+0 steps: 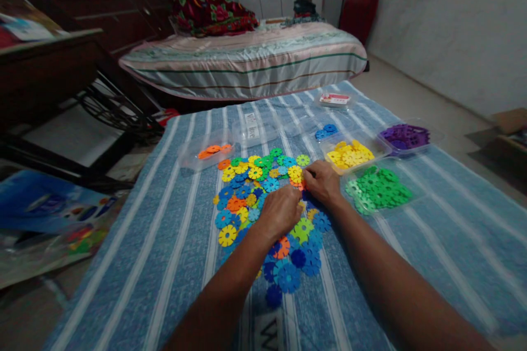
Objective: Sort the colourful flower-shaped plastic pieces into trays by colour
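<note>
Nearby, green discs (377, 189) in tray (415, 197)

Pile of snowflake discs (263, 208) lies mid-cloth on the striped cloth (411, 241). Both hands on the pile: left hand (280, 213) nearer, right hand (323, 182) just behind and right of it. Four trays right of pile: first tray (381, 191) nearest, second tray (351, 154) behind it, third tray (405, 137) far right, fourth tray (327, 131) behind. Fifth tray (208, 153) behind-left. Bed (247, 60) beyond the cloth.
</note>
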A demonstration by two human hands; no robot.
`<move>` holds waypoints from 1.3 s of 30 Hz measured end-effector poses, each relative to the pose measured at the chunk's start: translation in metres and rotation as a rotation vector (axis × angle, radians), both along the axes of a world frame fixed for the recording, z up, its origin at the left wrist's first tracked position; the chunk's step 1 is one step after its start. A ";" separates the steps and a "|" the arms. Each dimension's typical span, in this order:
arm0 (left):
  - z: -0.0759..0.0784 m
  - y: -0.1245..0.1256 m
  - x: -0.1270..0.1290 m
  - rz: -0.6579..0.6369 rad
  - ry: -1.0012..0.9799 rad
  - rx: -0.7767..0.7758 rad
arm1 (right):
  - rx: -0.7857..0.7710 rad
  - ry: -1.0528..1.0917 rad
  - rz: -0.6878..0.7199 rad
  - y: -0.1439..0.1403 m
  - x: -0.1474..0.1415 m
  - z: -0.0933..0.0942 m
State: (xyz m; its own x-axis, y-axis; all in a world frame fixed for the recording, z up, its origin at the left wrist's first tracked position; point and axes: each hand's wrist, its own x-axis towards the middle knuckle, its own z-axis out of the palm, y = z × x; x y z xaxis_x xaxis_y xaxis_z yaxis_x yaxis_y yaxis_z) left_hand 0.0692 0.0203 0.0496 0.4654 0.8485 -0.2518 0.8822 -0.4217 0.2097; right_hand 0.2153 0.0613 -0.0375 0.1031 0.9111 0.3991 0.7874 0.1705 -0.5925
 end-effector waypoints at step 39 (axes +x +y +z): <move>0.010 0.026 0.007 0.225 -0.869 -0.286 | -0.020 -0.018 0.011 0.001 0.001 -0.003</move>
State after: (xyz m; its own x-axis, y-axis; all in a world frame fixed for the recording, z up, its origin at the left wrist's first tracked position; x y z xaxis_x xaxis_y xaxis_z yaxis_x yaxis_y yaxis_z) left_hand 0.0766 0.0465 0.0592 0.4208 0.9009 -0.1064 0.4223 -0.0908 0.9019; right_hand 0.2164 0.0623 -0.0402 0.0863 0.9198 0.3829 0.7960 0.1675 -0.5816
